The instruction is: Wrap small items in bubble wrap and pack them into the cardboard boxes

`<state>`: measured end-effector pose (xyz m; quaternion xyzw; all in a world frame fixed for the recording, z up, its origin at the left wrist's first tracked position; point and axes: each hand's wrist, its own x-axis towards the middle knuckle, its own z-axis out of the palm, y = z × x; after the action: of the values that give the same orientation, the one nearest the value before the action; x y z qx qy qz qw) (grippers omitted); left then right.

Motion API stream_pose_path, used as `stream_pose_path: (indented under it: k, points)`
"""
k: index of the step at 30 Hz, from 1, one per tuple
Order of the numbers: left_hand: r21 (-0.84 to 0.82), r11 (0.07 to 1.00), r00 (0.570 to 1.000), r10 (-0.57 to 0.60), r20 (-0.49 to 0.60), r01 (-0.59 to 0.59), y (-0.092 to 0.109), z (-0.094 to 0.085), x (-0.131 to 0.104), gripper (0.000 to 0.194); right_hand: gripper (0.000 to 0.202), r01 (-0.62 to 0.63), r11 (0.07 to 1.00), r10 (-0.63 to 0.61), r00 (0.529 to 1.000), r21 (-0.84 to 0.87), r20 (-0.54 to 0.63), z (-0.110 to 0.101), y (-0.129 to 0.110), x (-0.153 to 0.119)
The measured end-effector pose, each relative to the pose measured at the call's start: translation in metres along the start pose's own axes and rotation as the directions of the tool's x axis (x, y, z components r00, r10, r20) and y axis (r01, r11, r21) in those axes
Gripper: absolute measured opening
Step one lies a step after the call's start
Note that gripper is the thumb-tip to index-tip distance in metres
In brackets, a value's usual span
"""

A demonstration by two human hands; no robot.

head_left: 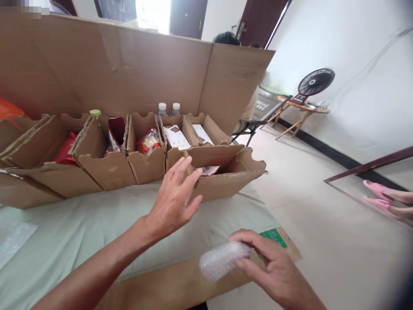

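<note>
In my right hand (263, 260) is a small roll-shaped bundle of bubble wrap (219, 260), held over the near edge of the table. Whatever the wrap may contain cannot be made out. My left hand (176, 196) is raised with its fingers apart and holds nothing. It reaches toward the nearest cardboard box (222, 185), overlapping its left end in view; whether it touches the box I cannot tell. A flat printed packet (210, 170) shows inside that box. Behind it stands a row of open cardboard bins, with white cartons (176, 137) in two of them.
Other bins hold a red bag (67, 150) and a red-and-clear food packet (150, 142). Two white-capped bottles (162, 108) stand behind the row, before a tall cardboard panel (129, 64). Bubble wrap (14, 241) lies at the left. A fan (312, 82) and a person's pink slippers (379, 189) are at the right.
</note>
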<state>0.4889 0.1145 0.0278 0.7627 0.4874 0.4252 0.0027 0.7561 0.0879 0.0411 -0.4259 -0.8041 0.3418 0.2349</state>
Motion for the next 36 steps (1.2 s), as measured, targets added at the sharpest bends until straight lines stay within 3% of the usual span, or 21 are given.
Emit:
stream_pose_path:
  k: [3, 6, 7, 9, 10, 11, 13, 15, 16, 19, 22, 24, 25, 27, 28, 29, 30, 32, 33, 34, 36]
  points:
    - [-0.049, 0.999, 0.999, 0.007, 0.036, -0.006, -0.003, 0.017, 0.009, 0.021, 0.017, 0.029, 0.998, -0.033, 0.997, -0.063, -0.074, -0.028, 0.006, 0.001]
    - [-0.111, 0.994, 0.999, 0.008, 0.034, -0.004, -0.003, 0.024, 0.003, 0.022, 0.015, 0.036, 0.996, -0.055, 0.966, -0.079, -0.254, -0.051, 0.005, 0.008]
    - [-0.122, 0.993, 1.000, 0.007, 0.027, -0.003, -0.003, 0.025, 0.001, 0.024, 0.015, 0.025, 0.995, -0.057, 0.931, -0.093, -0.360, -0.058, 0.002, 0.014]
    - [-0.132, 0.991, 1.000, 0.007, 0.013, -0.005, -0.004, 0.025, 0.000, 0.024, 0.016, -0.027, 0.984, -0.081, 0.810, -0.175, -0.581, -0.072, -0.005, 0.034]
    - [-0.136, 0.991, 1.000, 0.007, 0.009, -0.006, -0.004, 0.025, 0.000, 0.024, 0.017, -0.064, 0.967, -0.112, 0.760, -0.245, -0.641, -0.079, -0.008, 0.048]
    - [-0.139, 0.990, 1.000, 0.007, 0.004, -0.006, -0.005, 0.026, 0.000, 0.024, 0.018, -0.101, 0.941, -0.144, 0.744, -0.323, -0.652, -0.084, -0.009, 0.064]
    - [-0.145, 0.989, 1.000, 0.002, -0.003, -0.003, -0.006, 0.027, 0.001, 0.025, 0.016, -0.149, 0.872, -0.152, 0.823, -0.467, -0.547, -0.093, -0.005, 0.101]
    - [-0.147, 0.989, 1.000, 0.000, -0.013, -0.002, -0.006, 0.029, 0.001, 0.026, 0.016, -0.174, 0.792, -0.050, 0.937, -0.584, -0.347, -0.095, 0.006, 0.138]
    - [-0.146, 0.989, 1.000, -0.001, -0.017, -0.002, -0.006, 0.030, 0.001, 0.026, 0.017, -0.179, 0.746, 0.011, 0.967, -0.642, -0.256, -0.093, 0.013, 0.155]
    - [-0.142, 0.990, 0.999, -0.002, -0.032, -0.002, -0.007, 0.031, 0.000, 0.024, 0.023, -0.132, 0.629, 0.189, 0.982, -0.766, -0.013, -0.081, 0.035, 0.195]
    - [-0.142, 0.990, 0.999, -0.004, -0.037, -0.001, -0.007, 0.032, 0.001, 0.022, 0.030, -0.057, 0.661, 0.310, 0.929, -0.748, 0.202, -0.067, 0.045, 0.216]
    - [-0.150, 0.989, 0.999, -0.011, -0.036, 0.006, -0.006, 0.033, 0.000, 0.022, 0.033, -0.007, 0.723, 0.280, 0.917, -0.691, 0.284, -0.065, 0.043, 0.215]
    - [-0.156, 0.988, 0.999, -0.025, -0.039, 0.018, -0.006, 0.033, -0.002, 0.024, 0.033, 0.006, 0.748, 0.229, 0.936, -0.664, 0.267, -0.067, 0.040, 0.210]
    - [-0.176, 0.983, 0.995, -0.072, -0.071, 0.059, -0.006, 0.033, -0.008, 0.037, 0.033, 0.001, 0.786, 0.088, 0.990, -0.618, 0.113, -0.078, 0.034, 0.188]
    - [-0.187, 0.979, 0.989, -0.108, -0.100, 0.088, -0.007, 0.033, -0.013, 0.049, 0.033, -0.032, 0.801, 0.017, 0.999, -0.598, -0.031, -0.086, 0.031, 0.173]
    - [-0.198, 0.972, 0.981, -0.151, -0.125, 0.124, -0.009, 0.033, -0.017, 0.060, 0.032, -0.088, 0.814, -0.036, 0.979, -0.574, -0.201, -0.094, 0.030, 0.156]
    - [-0.215, 0.962, 0.970, -0.199, -0.138, 0.167, -0.012, 0.034, -0.022, 0.069, 0.031, -0.153, 0.832, -0.065, 0.928, -0.533, -0.367, -0.102, 0.031, 0.138]
    - [-0.265, 0.927, 0.946, -0.302, -0.115, 0.264, -0.020, 0.039, -0.030, 0.077, 0.030, -0.253, 0.884, -0.048, 0.789, -0.394, -0.613, -0.113, 0.042, 0.106]
    - [-0.296, 0.901, 0.933, -0.353, -0.076, 0.317, -0.025, 0.044, -0.032, 0.079, 0.035, -0.264, 0.913, -0.005, 0.754, -0.310, -0.657, -0.114, 0.051, 0.094]
    - [-0.329, 0.870, 0.918, -0.397, -0.024, 0.367, -0.030, 0.050, -0.033, 0.083, 0.044, -0.253, 0.940, 0.050, 0.766, -0.229, -0.641, -0.111, 0.061, 0.087]
    - [-0.393, 0.805, 0.888, -0.452, 0.077, 0.444, -0.038, 0.064, -0.030, 0.095, 0.066, -0.199, 0.978, 0.148, 0.874, -0.062, -0.463, -0.095, 0.082, 0.084]
